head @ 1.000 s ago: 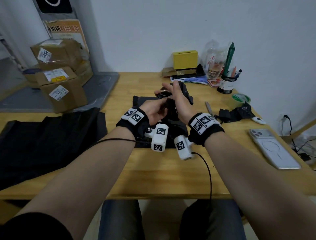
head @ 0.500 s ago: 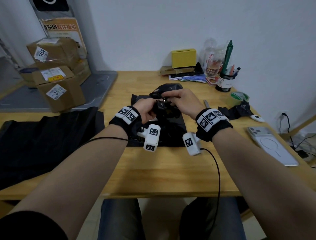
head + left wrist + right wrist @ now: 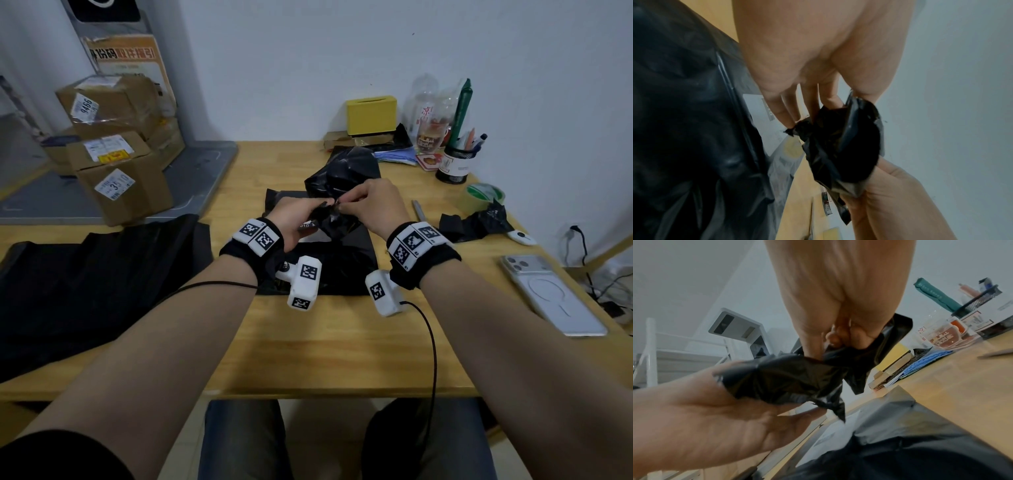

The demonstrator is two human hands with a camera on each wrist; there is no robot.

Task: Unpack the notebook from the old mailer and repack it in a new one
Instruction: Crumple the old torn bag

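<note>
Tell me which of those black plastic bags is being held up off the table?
The crumpled black bag in the middle: both hands, left hand and right hand, pinch it. The others lie on the table.

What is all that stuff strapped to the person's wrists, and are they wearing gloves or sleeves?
No gloves: the left hand and right hand are bare, as are the forearms. Each wrist carries a black band topped with white blocks printed with black square code patterns. A small white camera pod with the same markings hangs under each wrist, and a thin black cable trails from each. A dark sleeve shows at the upper left arm.
</note>
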